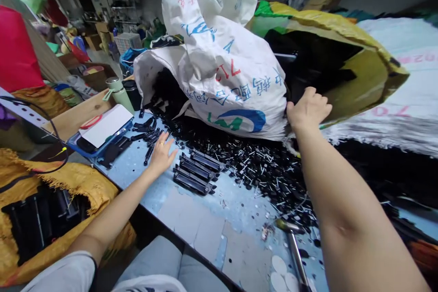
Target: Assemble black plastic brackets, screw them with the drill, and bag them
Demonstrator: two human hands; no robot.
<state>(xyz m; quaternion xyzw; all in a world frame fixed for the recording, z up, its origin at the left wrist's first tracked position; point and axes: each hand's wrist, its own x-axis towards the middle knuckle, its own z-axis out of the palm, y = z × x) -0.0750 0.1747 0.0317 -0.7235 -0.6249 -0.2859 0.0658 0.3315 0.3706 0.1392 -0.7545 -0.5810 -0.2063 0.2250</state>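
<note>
"Well, what do you count on the table [236, 212] from your side?"

"I see one row of long black bars [195, 171], about five, lying side by side. Behind them there is a pile of small black pieces [267, 169] with metal pins, too many to count. I also see one green bottle [118, 93], one white pad [107, 124] on a blue tray, one tool with a metal handle [294, 246] and three white discs [282, 273] at the near edge."

"And the sacks?"

"One white sack [222, 68] lies on its side with its mouth open over the black pieces. Behind it is one yellow sack [356, 68]."

"Can you read anything?"

"Only a little. The white sack has blue characters and red digits, all turned upside down. I think I see a 7 and a 1, and a green M beside a round blue logo. The characters I cannot read."

"How are my hands?"

"Your left hand [162, 150] is flat on the table with the fingers spread. It holds nothing, and the fingertips are just beside the left end of the black bars. Your right hand [308, 109] is curled closed on the lower right edge of the white sack and grips the cloth, next to the yellow sack."
</note>
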